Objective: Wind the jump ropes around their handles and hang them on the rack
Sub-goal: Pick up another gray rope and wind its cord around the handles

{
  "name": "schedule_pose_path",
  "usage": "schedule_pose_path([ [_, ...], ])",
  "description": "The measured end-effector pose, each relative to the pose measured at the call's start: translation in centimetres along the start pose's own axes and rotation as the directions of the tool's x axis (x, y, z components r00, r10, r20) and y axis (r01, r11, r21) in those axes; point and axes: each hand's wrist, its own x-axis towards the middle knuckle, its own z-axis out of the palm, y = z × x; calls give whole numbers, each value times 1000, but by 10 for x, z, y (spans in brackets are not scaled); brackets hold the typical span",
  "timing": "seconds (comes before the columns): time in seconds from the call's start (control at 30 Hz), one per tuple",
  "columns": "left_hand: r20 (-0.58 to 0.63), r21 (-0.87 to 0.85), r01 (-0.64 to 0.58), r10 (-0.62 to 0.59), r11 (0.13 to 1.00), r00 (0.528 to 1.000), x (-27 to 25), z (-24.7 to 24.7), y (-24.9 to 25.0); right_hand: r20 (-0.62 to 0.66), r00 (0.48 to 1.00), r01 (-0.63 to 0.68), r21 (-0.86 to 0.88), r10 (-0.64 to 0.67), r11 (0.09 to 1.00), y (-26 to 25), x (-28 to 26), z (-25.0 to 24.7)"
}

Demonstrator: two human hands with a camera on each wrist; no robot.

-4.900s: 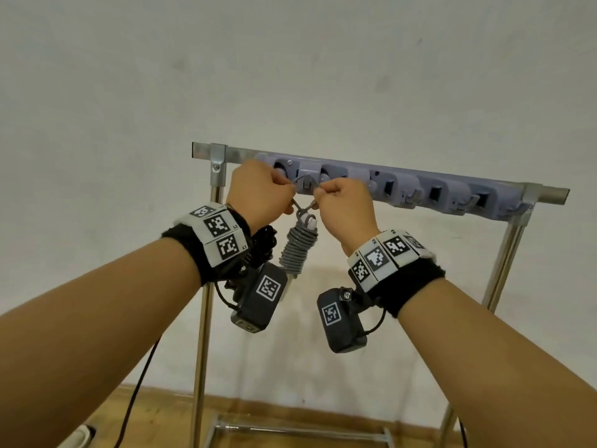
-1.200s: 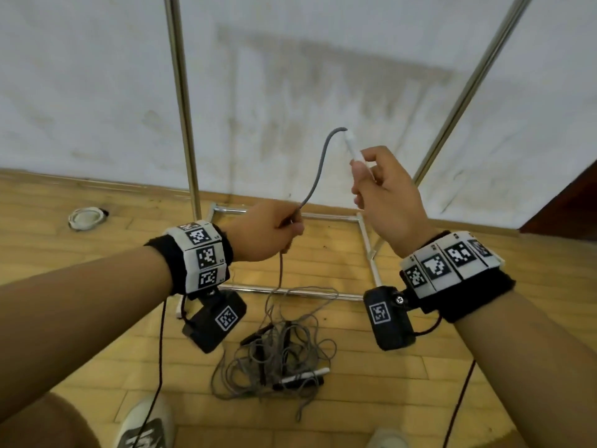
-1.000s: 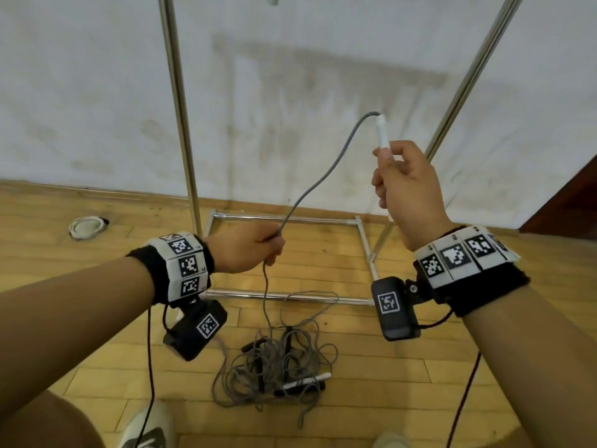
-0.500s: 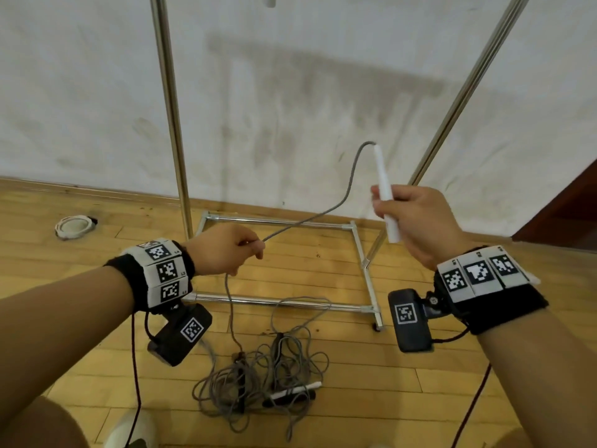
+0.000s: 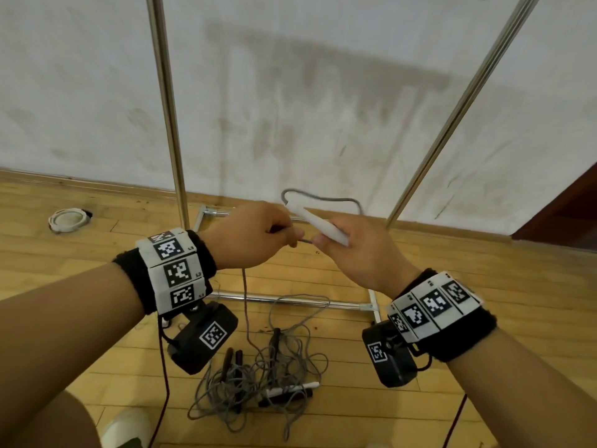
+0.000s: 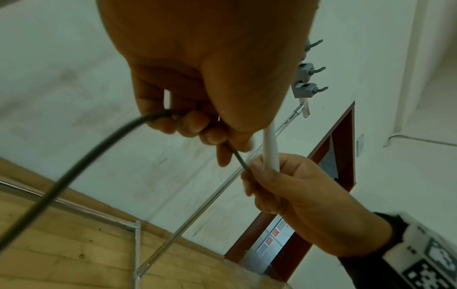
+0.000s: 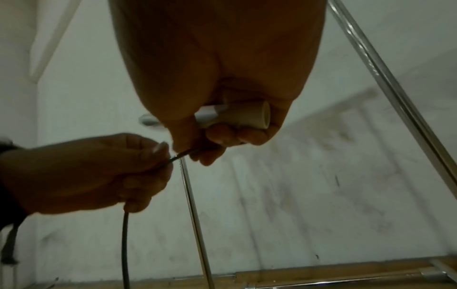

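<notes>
My right hand (image 5: 352,250) grips a white jump-rope handle (image 5: 319,228), which lies tilted across the fingers; its blunt end (image 7: 249,117) shows in the right wrist view. The grey rope (image 5: 323,199) loops out of the handle tip and comes back under my right thumb. My left hand (image 5: 255,237) pinches that rope (image 6: 237,156) right beside the right hand, the two almost touching. From the left fist the rope (image 5: 246,315) drops to a tangled pile of ropes (image 5: 258,379) with dark and white handles on the floor.
The rack's two metal uprights (image 5: 168,101) (image 5: 465,101) rise in front of a white wall, its base frame (image 5: 290,300) on the wooden floor. Grey rack hooks (image 6: 309,90) show in the left wrist view. A white round object (image 5: 68,218) lies at left. My shoe (image 5: 126,428) is at the bottom.
After hanging a wound rope on the rack, my view dropped to the floor. In the last second both hands came together; the handle tipped from upright to slanted and the rope formed a loop.
</notes>
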Motion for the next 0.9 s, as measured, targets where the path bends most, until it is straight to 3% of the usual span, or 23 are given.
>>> schedule_pose_path([
  [0.13,181,16,-32,29,999,983,-4,-4,-14,80,996,32,-75,-26,997,2,0,-12],
  [0.33,355,-25,101,-86,995,931,-11,-12,-51,-47,993,-115,-57,113,992,19,1,-34],
  [0.57,398,-16,200,-177,980,900,-14,-6,-74,-178,956,-179,269,231,946,38,7,-49],
  [0.67,360,15,212,-203,977,911,-11,-5,-77,-65,935,-305,349,348,886,52,7,-50],
  [0.77,284,48,205,-210,978,935,-9,-5,-71,73,906,-423,190,417,886,66,4,-45],
  [0.9,227,103,100,-121,990,966,-6,-4,-49,210,904,-336,-192,373,922,69,-2,-30],
])
